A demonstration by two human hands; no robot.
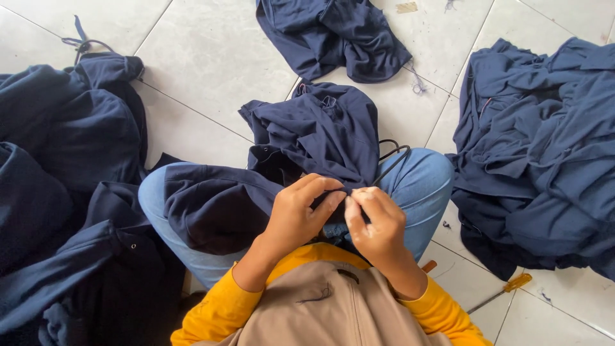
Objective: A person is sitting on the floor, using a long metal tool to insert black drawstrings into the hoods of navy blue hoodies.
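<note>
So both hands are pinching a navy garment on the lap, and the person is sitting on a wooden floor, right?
Not quite. The head view shows a white tiled floor, not wood. The left hand and right hand do pinch the navy garment on the lap.

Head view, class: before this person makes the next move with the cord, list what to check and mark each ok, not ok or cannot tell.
1. Garment rests on the lap: ok, it drapes over both knees.
2. Left hand grips the fabric edge: ok, its fingers curl over it.
3. Right hand pinches at the same spot: ok, its fingertips meet the left hand's.
4. Cord is free of snags: cannot tell, only a loop shows beside the right knee.
5. Cord end is in the fingers: cannot tell, the fingers hide it.
6. Floor tool is within reach: ok, probably; it lies by the right elbow.
</note>
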